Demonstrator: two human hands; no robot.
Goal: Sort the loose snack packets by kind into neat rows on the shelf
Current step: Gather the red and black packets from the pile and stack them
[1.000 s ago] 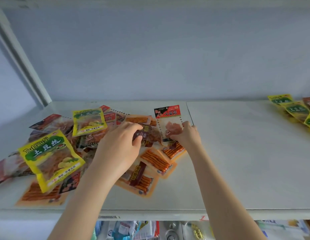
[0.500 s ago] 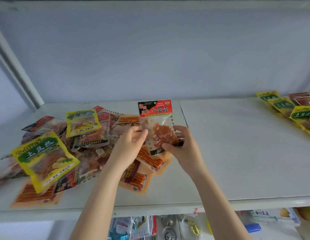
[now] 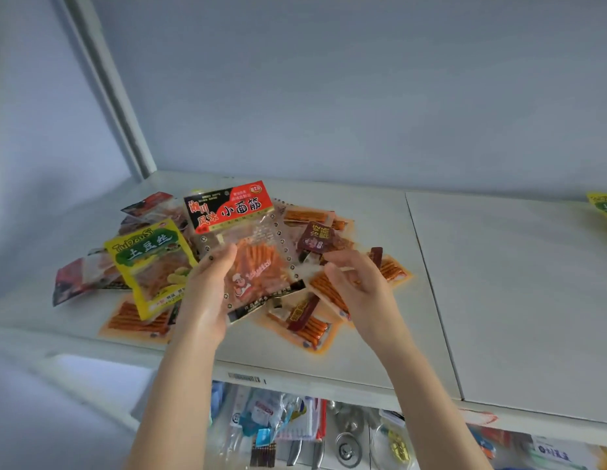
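My left hand (image 3: 207, 293) grips a clear snack packet (image 3: 251, 266) with a red and black header, holding it upright above the pile on the white shelf (image 3: 515, 300). My right hand (image 3: 359, 286) hovers just right of that packet with loosely curled fingers and holds nothing that I can see. The loose pile below holds a yellow and green packet (image 3: 149, 262), orange stick packets (image 3: 308, 327) and a dark brown packet (image 3: 315, 237). Part of the pile is hidden behind the lifted packet and my hands.
A yellow packet (image 3: 604, 206) of a sorted row shows at the far right edge. A slanted shelf post (image 3: 108, 86) stands at the back left. The shelf below (image 3: 278, 422) holds other goods. A seam runs across the shelf right of the pile.
The red-headed packet has been lifted off the pile and now sits in my left hand alone. My right hand has let go of its corner. The view has shifted right and closer.
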